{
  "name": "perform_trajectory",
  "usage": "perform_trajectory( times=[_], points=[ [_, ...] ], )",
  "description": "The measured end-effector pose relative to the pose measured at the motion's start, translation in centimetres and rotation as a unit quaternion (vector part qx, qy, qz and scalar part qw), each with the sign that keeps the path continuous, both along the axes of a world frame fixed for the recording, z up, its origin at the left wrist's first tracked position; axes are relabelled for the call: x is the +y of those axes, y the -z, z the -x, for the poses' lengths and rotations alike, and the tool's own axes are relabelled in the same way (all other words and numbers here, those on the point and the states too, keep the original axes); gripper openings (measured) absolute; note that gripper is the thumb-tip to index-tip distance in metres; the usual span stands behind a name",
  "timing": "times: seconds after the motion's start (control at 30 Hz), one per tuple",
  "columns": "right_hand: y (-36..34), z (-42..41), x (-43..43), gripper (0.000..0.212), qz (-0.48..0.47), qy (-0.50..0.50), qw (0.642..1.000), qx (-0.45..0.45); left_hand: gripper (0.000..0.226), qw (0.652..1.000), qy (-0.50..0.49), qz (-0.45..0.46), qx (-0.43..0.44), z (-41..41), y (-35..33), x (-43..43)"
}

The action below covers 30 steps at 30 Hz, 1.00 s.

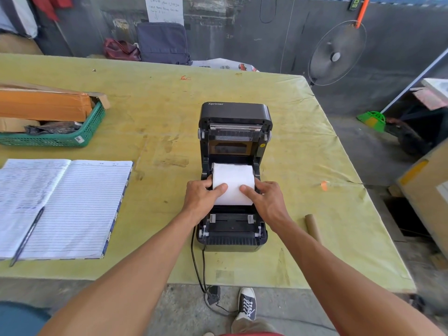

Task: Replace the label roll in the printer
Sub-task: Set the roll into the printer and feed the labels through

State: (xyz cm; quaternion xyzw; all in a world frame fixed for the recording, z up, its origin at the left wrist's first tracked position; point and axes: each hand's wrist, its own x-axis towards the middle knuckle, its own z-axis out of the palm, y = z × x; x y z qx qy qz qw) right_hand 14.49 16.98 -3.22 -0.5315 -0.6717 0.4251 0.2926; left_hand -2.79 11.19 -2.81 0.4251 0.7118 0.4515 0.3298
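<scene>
A black label printer (232, 234) stands in the middle of the yellow-green table (155, 122) with its lid (235, 112) swung up and back. A white label roll (232, 177) sits in the printer's open bay. My left hand (202, 198) grips the roll's left end, thumb lying on its top. My right hand (265, 200) holds the right end the same way. An empty brown cardboard core (313, 227) lies on the table to the right of the printer.
An open lined notebook (72, 207) with a pen (26, 236) lies at the left. A green basket (60, 137) with cardboard stands at far left. The printer's black cable (197, 267) drops over the front table edge. A fan (337, 53) stands behind the table's right corner.
</scene>
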Motion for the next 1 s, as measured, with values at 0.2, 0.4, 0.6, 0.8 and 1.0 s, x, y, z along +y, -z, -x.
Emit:
perform_trajectory(
  times=[0.2, 0.4, 0.6, 0.8, 1.0],
  points=[
    [-0.6, -0.2, 0.2, 0.025, 0.01, -0.018, 0.999, 0.027, 0.028, 1.0, -0.005, 0.017, 0.007, 0.2, 0.4, 0.4],
    [-0.2, -0.5, 0.8, 0.022, 0.087, -0.026, 0.991, 0.097, 0.029, 0.999, 0.004, 0.033, 0.019, 0.7, 0.5, 0.7],
    [-0.7, -1.0, 0.7, 0.022, 0.15, -0.025, 0.983, 0.1, 0.029, 0.998, 0.027, 0.054, 0.006, 1.4, 0.6, 0.7],
    [0.2, -1.5, -0.1, 0.026, 0.142, -0.008, 0.988, 0.058, 0.033, 0.997, 0.057, 0.047, 0.027, 1.4, 0.3, 0.6],
    [0.0, -1.5, -0.1, 0.026, 0.116, -0.031, 0.991, 0.051, 0.037, 0.998, 0.03, 0.032, 0.034, 0.8, 0.5, 0.4]
  ],
)
